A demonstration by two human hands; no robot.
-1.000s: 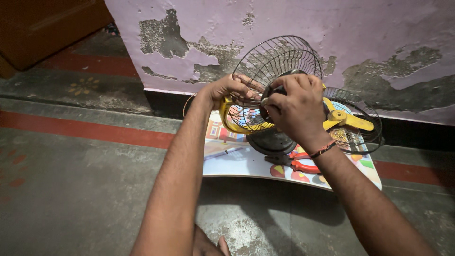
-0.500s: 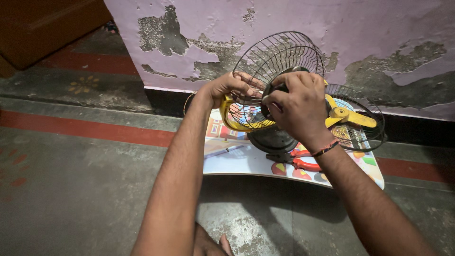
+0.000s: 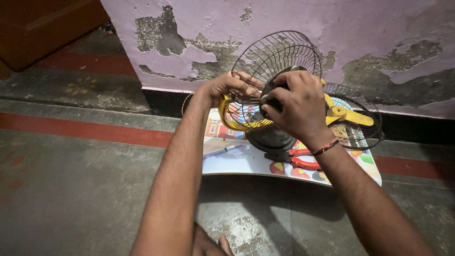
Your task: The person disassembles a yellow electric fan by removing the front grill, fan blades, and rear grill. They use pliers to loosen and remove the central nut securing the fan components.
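A small table fan stands on a colourful board by the wall. My left hand grips the left rim of the round wire guard, which is tilted up in front of the fan. My right hand is closed around the dark hub at the guard's centre, covering it. Behind my right hand, yellow fan blades show inside a second wire guard. The fan's dark round base sits under my hands.
Red-handled pliers lie on the board beside the fan base. A peeling lilac wall rises right behind. The concrete floor has a red stripe; a brown wooden door is at top left. A bare foot shows at the bottom.
The hands and wire guard shifted only slightly, a little up and then back; both grips are unchanged.
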